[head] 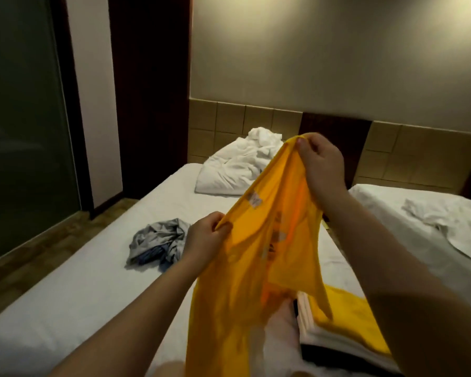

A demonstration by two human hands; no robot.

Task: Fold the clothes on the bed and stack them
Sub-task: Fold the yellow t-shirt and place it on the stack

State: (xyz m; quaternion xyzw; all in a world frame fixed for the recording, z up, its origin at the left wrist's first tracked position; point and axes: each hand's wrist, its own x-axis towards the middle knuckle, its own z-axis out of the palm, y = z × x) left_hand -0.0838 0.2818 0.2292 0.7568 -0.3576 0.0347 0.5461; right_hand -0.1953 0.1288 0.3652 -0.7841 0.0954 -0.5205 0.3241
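Shake-out stage: yellow shirt (245,254) held in the air over the bed (93,281), pinched at a lower edge by left hand (204,235) and at an upper edge by right hand (321,164). Likely next: level both edges, lay flat, fold, add to folded stack (346,319) just beside.

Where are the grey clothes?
In the head view, the grey clothes lie crumpled on the bed, left of the left hand holding the yellow shirt.

Crumpled clothes (158,242) left of stack (340,327)
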